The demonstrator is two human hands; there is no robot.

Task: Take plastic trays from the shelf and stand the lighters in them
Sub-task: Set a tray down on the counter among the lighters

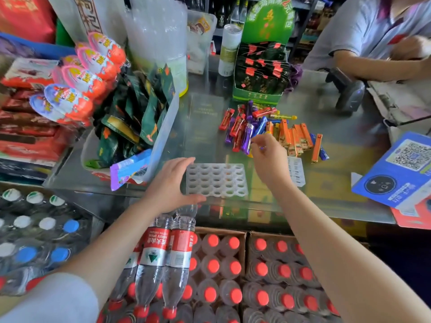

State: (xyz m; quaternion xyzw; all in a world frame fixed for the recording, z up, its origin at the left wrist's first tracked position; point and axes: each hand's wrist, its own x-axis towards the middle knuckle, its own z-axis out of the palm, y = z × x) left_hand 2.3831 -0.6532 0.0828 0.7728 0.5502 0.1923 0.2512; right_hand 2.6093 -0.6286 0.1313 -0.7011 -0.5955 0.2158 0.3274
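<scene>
Head: white plastic tray (217, 180), round-holed grid.

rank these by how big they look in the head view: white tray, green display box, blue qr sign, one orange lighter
1. green display box
2. blue qr sign and white tray: too alike to rank, and the sign is partly cut off by the frame edge
3. orange lighter

Red labels on the water bottles (161, 250) read "NONGFU SPRING" beside Chinese characters. The blue card (396, 173) shows a QR code. A yellow "2" tops the green display box (265, 26).
</scene>
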